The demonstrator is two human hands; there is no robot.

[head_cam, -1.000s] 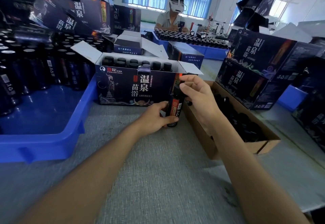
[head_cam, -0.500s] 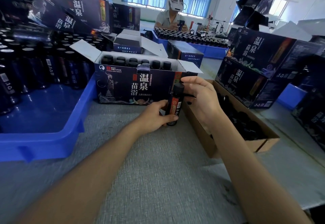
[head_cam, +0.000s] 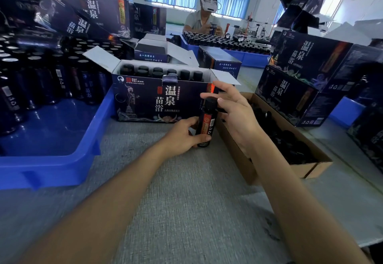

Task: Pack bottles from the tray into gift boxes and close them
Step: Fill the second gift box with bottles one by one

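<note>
Two hands work one bottle (head_cam: 206, 122), upright on the worktop (head_cam: 186, 201). The left hand's (head_cam: 184, 137) fingers curl round its lower half. The right hand's (head_cam: 234, 114) forefinger and thumb pinch its cap, the other fingers spread. Just beyond the fingers stands the open, well-filled gift box (head_cam: 157, 100); the blue tray (head_cam: 62, 160) lies to their left.

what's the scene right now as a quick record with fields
bottle: upright on the table, before the open gift box
left hand: grips the bottle's lower body
right hand: pinches the bottle's cap
gift box: flaps open, rows of bottles inside
blue tray: left, holding more bottles
cardboard box: right, dark items inside
</note>
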